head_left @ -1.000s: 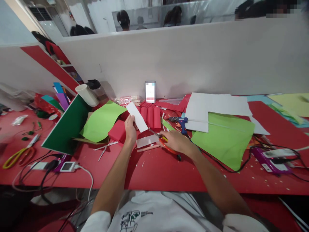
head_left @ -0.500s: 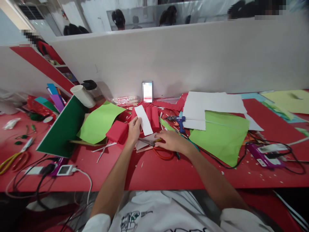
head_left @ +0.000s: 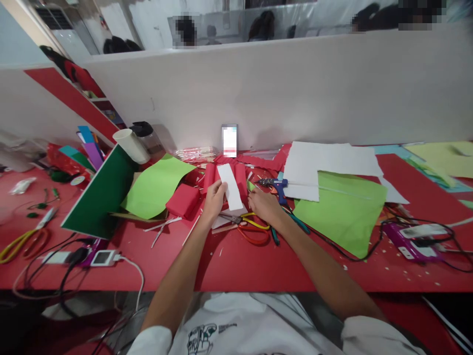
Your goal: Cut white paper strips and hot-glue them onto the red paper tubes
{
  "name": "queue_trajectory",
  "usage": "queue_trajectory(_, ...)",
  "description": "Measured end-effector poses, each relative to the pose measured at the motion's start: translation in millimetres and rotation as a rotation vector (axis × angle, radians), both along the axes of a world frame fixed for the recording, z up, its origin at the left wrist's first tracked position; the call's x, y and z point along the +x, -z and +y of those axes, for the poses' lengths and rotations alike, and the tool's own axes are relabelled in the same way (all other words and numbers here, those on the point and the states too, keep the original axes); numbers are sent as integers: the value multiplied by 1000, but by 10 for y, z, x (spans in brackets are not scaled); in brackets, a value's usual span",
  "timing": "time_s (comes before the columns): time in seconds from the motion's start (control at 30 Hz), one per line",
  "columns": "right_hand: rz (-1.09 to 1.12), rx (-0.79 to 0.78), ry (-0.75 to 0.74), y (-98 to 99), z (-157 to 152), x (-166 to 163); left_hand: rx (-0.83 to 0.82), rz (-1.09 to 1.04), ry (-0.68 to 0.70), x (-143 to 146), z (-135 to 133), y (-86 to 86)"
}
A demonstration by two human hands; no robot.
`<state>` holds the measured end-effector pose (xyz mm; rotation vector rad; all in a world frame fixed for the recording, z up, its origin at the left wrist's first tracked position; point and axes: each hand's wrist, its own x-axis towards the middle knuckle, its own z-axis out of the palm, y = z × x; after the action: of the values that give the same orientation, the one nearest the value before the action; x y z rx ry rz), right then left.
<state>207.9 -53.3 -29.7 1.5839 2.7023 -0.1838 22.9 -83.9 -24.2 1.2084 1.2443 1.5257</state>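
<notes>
My left hand [head_left: 215, 198] pinches a white paper strip [head_left: 229, 186] by its left edge, tilted above red folded paper pieces [head_left: 242, 178]. My right hand [head_left: 264, 206] is just right of the strip, its fingers curled down near a bit of light green paper [head_left: 251, 186]; what they hold, if anything, is hidden. Below the hands lie scissors with yellow and red handles [head_left: 254, 240], over pale paper scraps. A blue glue gun [head_left: 280, 185] rests beyond my right hand. A red wrapped block [head_left: 183, 200] sits left of my left hand.
Light green sheets [head_left: 157, 185] lie to the left, and another green sheet [head_left: 343, 212] to the right under white paper [head_left: 301, 167]. A dark green board [head_left: 101, 197] leans at left. A phone [head_left: 229, 140] stands against the partition. Purple power strips [head_left: 410, 241] and cables lie at both sides.
My right hand has moved up and away from the scissors, leaving their yellow handle in view. My left hand and the white strip have shifted slightly right.
</notes>
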Motion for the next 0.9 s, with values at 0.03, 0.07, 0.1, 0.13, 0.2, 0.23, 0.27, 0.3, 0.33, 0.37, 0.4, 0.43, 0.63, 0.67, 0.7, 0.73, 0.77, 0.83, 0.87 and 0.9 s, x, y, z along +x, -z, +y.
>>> queue_trajectory(0.03, 5, 5, 4, 7, 8, 4, -1, -5, 5, 2, 0, 2)
queue_trajectory(0.07, 8, 8, 7, 12, 17, 16, 1, -10, 7, 4, 1, 6)
queue_trajectory(0.1, 20, 17, 11, 14, 29, 34, 5, -18, 6, 4, 3, 9)
queue_trajectory(0.13, 55, 36, 20, 13, 42, 58, 9, -29, 2, 3, 6, 15)
queue_trajectory(0.2, 214, 110, 57, 9, 70, 117, 16, -50, -7, 1, 12, 29)
queue_trajectory(0.23, 341, 159, 72, 7, 82, 146, 17, -55, -6, 1, 15, 39)
queue_trajectory(0.27, 491, 203, 71, 4, 90, 171, 20, -55, 1, 3, 16, 48)
queue_trajectory(0.3, 643, 227, 51, 1, 91, 189, 25, -53, 14, 7, 14, 57)
queue_trajectory(0.33, 779, 220, 12, 0, 86, 199, 31, -50, 35, 12, 11, 65)
queue_trajectory(0.37, 895, 183, -33, -1, 74, 200, 38, -48, 59, 20, 5, 71)
queue_trajectory(0.4, 980, 119, -81, -1, 55, 190, 45, -48, 85, 28, -3, 75)
queue_trajectory(0.43, 1030, 37, -125, -1, 31, 173, 47, -46, 114, 37, -12, 77)
queue_trajectory(0.63, 1113, -345, -74, 2, -92, 34, 15, 57, 233, 88, -44, 72)
queue_trajectory(0.67, 1137, -387, -37, 4, -94, 25, 21, 60, 221, 95, -42, 71)
queue_trajectory(0.7, 1161, -423, -10, 6, -90, 21, 30, 55, 206, 95, -38, 68)
queue_trajectory(0.73, 1186, -449, 13, 10, -81, 21, 41, 50, 186, 85, -34, 59)
queue_trajectory(0.77, 1211, -465, 36, 15, -69, 24, 54, 55, 158, 57, -30, 42)
queue_trajectory(0.83, 1271, -501, 75, 26, -42, 34, 82, 126, 78, -66, -21, -23)
queue_trajectory(0.87, 1304, -528, 88, 31, -30, 39, 97, 210, 29, -166, -14, -73)
queue_trajectory(0.9, 1339, -559, 92, 35, -19, 42, 95, 310, -19, -289, -2, -134)
